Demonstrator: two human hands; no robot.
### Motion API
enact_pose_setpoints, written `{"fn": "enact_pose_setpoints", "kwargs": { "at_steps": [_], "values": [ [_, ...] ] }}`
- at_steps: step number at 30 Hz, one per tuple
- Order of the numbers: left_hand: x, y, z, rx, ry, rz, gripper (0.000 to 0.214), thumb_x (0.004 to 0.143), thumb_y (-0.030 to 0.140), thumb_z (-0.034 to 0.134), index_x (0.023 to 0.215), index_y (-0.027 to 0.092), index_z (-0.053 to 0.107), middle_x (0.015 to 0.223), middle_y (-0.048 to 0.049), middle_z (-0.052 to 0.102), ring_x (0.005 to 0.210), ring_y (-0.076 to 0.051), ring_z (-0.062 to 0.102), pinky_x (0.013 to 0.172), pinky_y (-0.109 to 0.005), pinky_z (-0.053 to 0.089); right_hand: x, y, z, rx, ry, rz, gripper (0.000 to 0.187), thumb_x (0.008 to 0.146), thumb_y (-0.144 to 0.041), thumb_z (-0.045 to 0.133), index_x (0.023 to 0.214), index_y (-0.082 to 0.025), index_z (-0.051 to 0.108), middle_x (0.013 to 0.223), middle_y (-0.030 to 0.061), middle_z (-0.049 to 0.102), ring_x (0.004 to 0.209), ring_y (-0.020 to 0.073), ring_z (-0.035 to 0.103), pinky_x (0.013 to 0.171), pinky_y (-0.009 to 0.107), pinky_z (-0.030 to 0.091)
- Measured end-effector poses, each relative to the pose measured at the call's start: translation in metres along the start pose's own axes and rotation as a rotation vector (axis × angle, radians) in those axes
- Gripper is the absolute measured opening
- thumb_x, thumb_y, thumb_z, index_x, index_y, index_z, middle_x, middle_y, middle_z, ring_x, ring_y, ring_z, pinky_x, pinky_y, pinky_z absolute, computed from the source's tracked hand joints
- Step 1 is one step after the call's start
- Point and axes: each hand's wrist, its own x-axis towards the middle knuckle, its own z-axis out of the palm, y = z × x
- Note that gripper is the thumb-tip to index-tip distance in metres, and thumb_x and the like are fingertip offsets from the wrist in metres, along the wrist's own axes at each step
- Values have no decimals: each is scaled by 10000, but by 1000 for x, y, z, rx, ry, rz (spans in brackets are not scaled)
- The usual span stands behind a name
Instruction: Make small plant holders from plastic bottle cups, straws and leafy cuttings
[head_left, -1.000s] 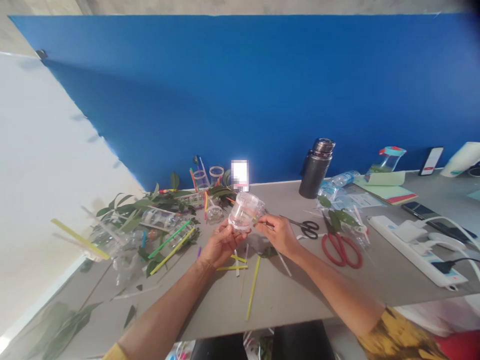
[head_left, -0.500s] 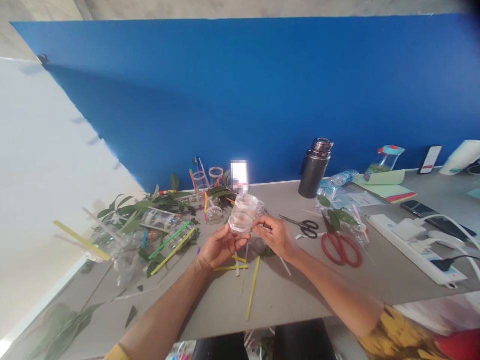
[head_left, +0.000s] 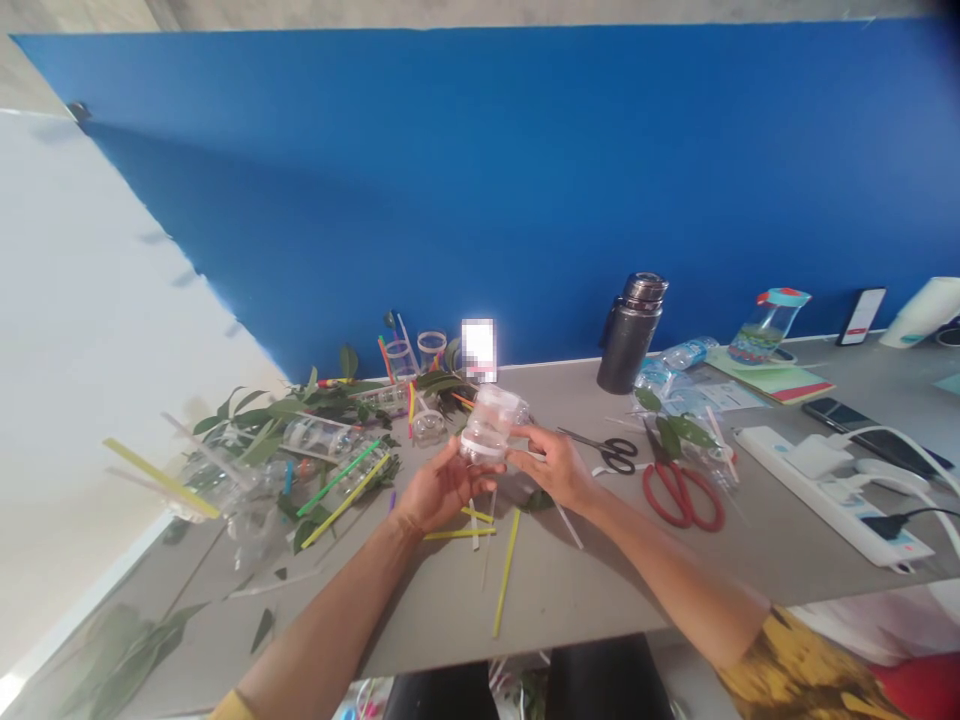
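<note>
Between my hands, above the grey table, is a clear plastic bottle piece with a white band around it, tilted to one side. My left hand is wrapped under its lower left side, fingers curled on it. From the right, the fingertips of my right hand press against its wall. Below the hands lie yellow straws and white strips. Black-handled scissors and red-handled scissors lie to the right of my right hand.
Leafy twigs, cut plastic bottles and straws crowd the left side. A dark thermos stands at the back. Farther right are a water bottle, a white power strip with cables and a black phone.
The bottle piece has tipped, so its opening faces me less and its side shows more. My right hand has shifted slightly along its wall; both hands stay on it.
</note>
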Motion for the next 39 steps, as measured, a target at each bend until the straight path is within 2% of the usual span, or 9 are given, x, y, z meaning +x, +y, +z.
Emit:
{"fn": "enact_pose_setpoints", "kwargs": {
  "at_steps": [4, 11, 22, 26, 29, 32, 34, 37, 39],
  "values": [
    [-3, 2, 5, 106, -3, 99, 536, 730, 442, 892, 1163, 172, 727, 1117, -147, 755, 968, -280, 725, 775, -354, 552, 1, 5, 2, -33, 15, -11, 396, 885, -484, 658, 1102, -174, 778, 610, -27, 518, 592, 154, 498, 625, 278, 415],
    [-1, 6, 4, 121, 167, 159, 466, 720, 348, 870, 1123, 153, 740, 1095, -130, 766, 985, -264, 730, 872, -364, 562, -1, 6, 4, -72, -12, -34, 312, 898, -404, 624, 1102, -213, 762, 674, -5, 657, 589, 156, 546, 614, 272, 431],
    [7, 0, -3, 410, 390, 424, 578, 628, 327, 930, 1141, 190, 701, 1027, -71, 775, 886, -224, 722, 824, -344, 566, -6, 14, 18, -94, -1, -89, 293, 946, -372, 545, 1071, -203, 750, 579, -33, 589, 558, 146, 497, 600, 273, 394],
    [5, 5, -4, 383, 395, 423, 561, 647, 319, 912, 1139, 188, 677, 1057, -78, 762, 919, -230, 721, 846, -364, 584, -9, 12, 18, -80, -59, -95, 344, 966, -358, 530, 1184, -210, 752, 598, -21, 644, 563, 156, 559, 619, 276, 439],
    [1, 12, -4, 243, 332, 382, 527, 682, 304, 875, 1144, 199, 644, 1095, -88, 749, 985, -272, 733, 911, -468, 602, -10, 9, 15, -86, -120, -172, 389, 954, -360, 563, 1277, -239, 744, 827, 30, 784, 724, 191, 691, 736, 294, 511],
    [-1, 20, -5, 129, 272, 365, 514, 685, 281, 854, 1145, 208, 636, 1065, -86, 752, 1007, -318, 747, 921, -528, 611, -5, 8, 5, -32, -96, -178, 375, 966, -407, 550, 1207, -233, 779, 1046, 63, 811, 893, 219, 739, 805, 300, 535],
    [-2, 23, -7, 66, 258, 373, 480, 692, 271, 835, 1129, 207, 649, 1069, -84, 756, 1033, -338, 747, 929, -547, 614, 2, 10, -10, -53, -51, -93, 381, 993, -425, 500, 1096, -214, 800, 1001, 64, 813, 866, 211, 740, 771, 283, 531],
    [-2, 25, -11, -12, 248, 360, 431, 712, 261, 803, 1114, 199, 662, 1077, -86, 768, 1027, -338, 750, 908, -549, 624, 14, 16, -47, -417, -59, 82, 353, 987, -372, 493, 890, -216, 794, 864, 62, 795, 804, 206, 720, 727, 278, 489],
    [-2, 25, -13, -46, 239, 329, 432, 709, 251, 796, 1117, 203, 665, 1066, -85, 775, 998, -338, 757, 858, -525, 638, 20, 23, -75, -788, -182, 243, 233, 904, -314, 595, 827, -206, 787, 874, 97, 785, 871, 247, 725, 747, 302, 473]
  ]
}}
